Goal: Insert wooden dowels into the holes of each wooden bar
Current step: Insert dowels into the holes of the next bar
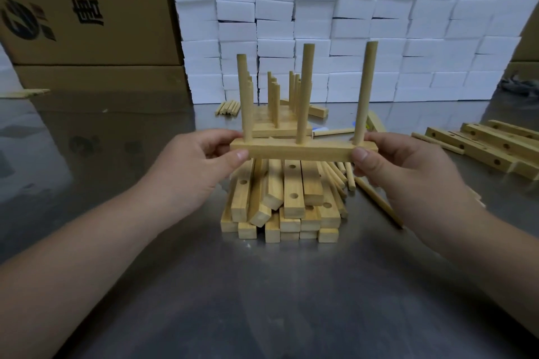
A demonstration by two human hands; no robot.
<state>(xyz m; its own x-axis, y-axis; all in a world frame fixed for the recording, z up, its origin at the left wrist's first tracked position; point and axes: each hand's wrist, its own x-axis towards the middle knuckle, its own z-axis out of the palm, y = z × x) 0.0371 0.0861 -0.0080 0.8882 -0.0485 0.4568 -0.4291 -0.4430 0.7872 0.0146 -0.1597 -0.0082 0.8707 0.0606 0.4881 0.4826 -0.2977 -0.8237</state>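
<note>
Our grip is two-handed and narrow: the left hand (198, 166) pinches the left end of the wooden bar (300, 151) between thumb and fingers, and the right hand (408, 172) pinches the right end the same way. We hold the bar level at the centre of the frame, raised above the tabletop (277, 300), with three dowels (304, 93) standing upright in its top face, one near each end and one in the middle. Directly beneath it, at lower centre, lies a pile of bars (291, 201) with open holes showing, and loose dowels (338, 178) fan out against the pile's right side. Just behind the held bar sit fitted bars (277, 125) with their own dowels pointing up. More drilled bars (490, 146) lie at the right edge of the frame, well apart from the pile. A wall of white blocks (379, 23) fills the upper centre and right, and cardboard boxes (87, 9) stand at the upper left.
</note>
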